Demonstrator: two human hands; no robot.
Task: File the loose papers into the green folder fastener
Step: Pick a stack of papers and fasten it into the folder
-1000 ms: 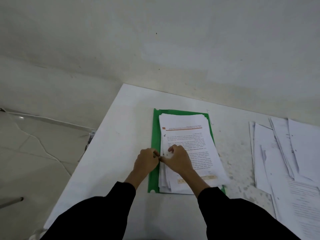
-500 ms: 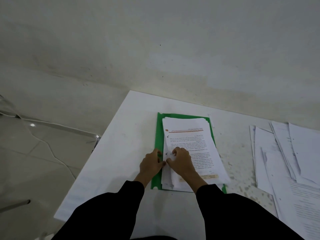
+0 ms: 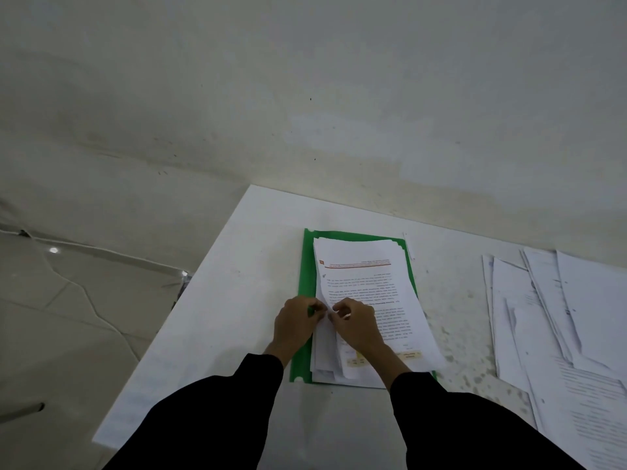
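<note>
The grip of the left hand (image 3: 297, 323) is closed: its fingers are curled, and a small green piece (image 3: 310, 311) shows pinched between them, too small to tell what it is. The grip of the right hand (image 3: 356, 329) is closed too, with thumb and fingers curled and pinching the left edge of the paper stack (image 3: 366, 290), where the top sheet is creased upward. The fingertips of the 2 hands meet at that edge, about halfway along it.

The right hand lies over the printed top sheet. The left hand lies over the bare left margin of the green folder (image 3: 308, 266). The stack rests on the open folder in a slightly fanned, uneven pile, its near sheets sticking out past one another. Green shows along the left side, the far edge and a sliver on the right.

The folder lies flat on the white worktop (image 3: 237, 300), near its left edge. Just beyond the folder's far right corner lies a small white strip (image 3: 409, 247). Well apart on the right, loose papers (image 3: 543, 317) are spread in overlapping sheets. Black sleeves (image 3: 220, 418) cover both forearms. A tiled floor (image 3: 68, 317) lies to the left, and a pale wall (image 3: 305, 96) stands behind.
</note>
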